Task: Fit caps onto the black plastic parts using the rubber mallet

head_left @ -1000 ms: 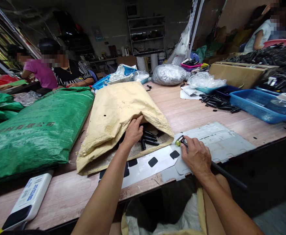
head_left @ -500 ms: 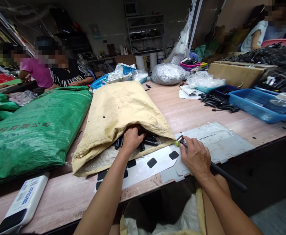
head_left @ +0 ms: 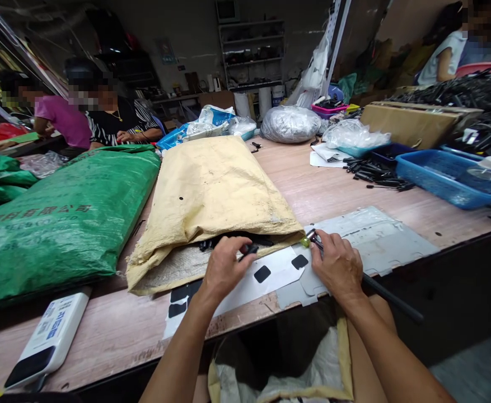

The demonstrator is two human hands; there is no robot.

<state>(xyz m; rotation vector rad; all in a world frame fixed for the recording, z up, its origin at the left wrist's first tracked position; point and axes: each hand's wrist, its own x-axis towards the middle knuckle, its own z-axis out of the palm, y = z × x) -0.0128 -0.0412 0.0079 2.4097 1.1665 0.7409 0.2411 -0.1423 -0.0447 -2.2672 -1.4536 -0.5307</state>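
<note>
My left hand [head_left: 223, 267] is just outside the mouth of the cream woven sack [head_left: 224, 184], pinching a small black plastic piece [head_left: 250, 251]. More black pieces [head_left: 205, 244] show inside the sack's opening. At the sack's right corner, my right hand [head_left: 338, 264] is closed around a slim tool [head_left: 311, 235] with a shiny metal end and a yellow-green tip. A thick dark hose or rod [head_left: 392, 299] runs out behind that hand; whether it joins the tool is hidden. Beneath both hands lies a white sheet [head_left: 239, 291] with black rounded squares [head_left: 262, 274].
A full green sack [head_left: 60, 218] fills the left, near a white device [head_left: 52, 330]. Rightward are a grey board [head_left: 379, 235], black parts [head_left: 379, 176] and a blue basket [head_left: 450, 187]. An open sack [head_left: 346, 358] sits below the table edge. Co-workers sit beyond.
My left hand has come out of the sack toward me with a black piece in its fingers. The sack's mouth has sagged lower. My right hand stays nearly where it was.
</note>
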